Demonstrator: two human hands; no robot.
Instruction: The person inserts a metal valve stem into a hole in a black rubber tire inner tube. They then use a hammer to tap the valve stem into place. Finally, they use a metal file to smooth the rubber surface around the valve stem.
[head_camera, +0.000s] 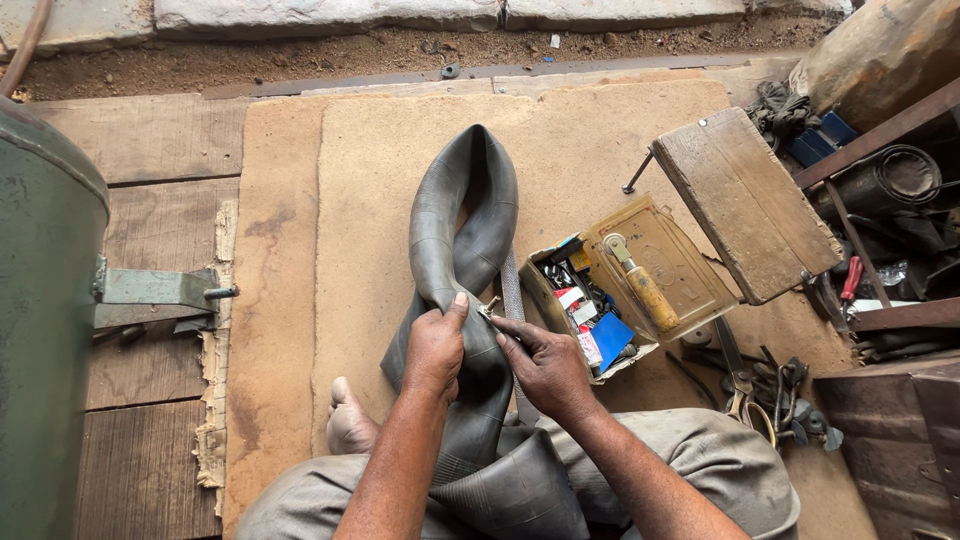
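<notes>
A black rubber inner tube (462, 225) lies folded and twisted on a tan mat (370, 160), running from my lap outward. My left hand (436, 345) grips the tube from the left, thumb on top. My right hand (545, 362) pinches the small brass valve (490, 307) that sticks out of the tube, fingers closed around it. A flat metal file (513, 290) lies under the tube just right of the valve. My bare foot (350, 420) rests on the mat to the left.
An open cardboard box (590, 315) of small patches and parts sits right of the tube, its lid holding a wooden-handled roller (640, 285). A small wooden stool (745, 200), scissors (738, 380) and loose tools lie at right. A green metal tank (45, 330) stands at left.
</notes>
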